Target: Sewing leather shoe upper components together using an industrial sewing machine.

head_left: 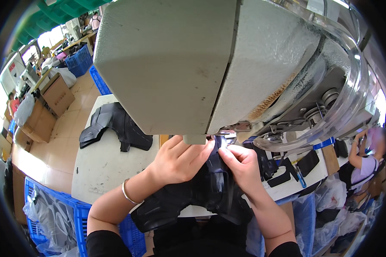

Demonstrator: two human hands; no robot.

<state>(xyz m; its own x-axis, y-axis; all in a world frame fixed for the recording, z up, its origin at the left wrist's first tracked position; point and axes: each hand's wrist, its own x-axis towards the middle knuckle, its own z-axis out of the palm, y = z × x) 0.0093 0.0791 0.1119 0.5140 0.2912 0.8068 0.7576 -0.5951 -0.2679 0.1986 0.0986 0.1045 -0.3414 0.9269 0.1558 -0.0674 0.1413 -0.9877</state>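
Both my hands are under the head of a grey-white sewing machine [167,64], holding a black moulded padded panel [214,184]. The panel hangs from the needle area over the table's front edge and toward my lap. My left hand [178,160], with a bangle on the wrist, pinches the panel just left of the needle area; its fingertips are partly hidden by the machine. On the other side, my right hand [243,167] grips the panel between thumb and curled fingers. A lit spot shows between the two hands. The needle itself is hidden.
Another black moulded panel [113,124] lies on the white table [98,171] at left. Black pieces [283,173] and a blue-handled tool [301,180] are at right. Blue crates [79,214] stand below, holding plastic-wrapped items. A person [364,158] sits at far right.
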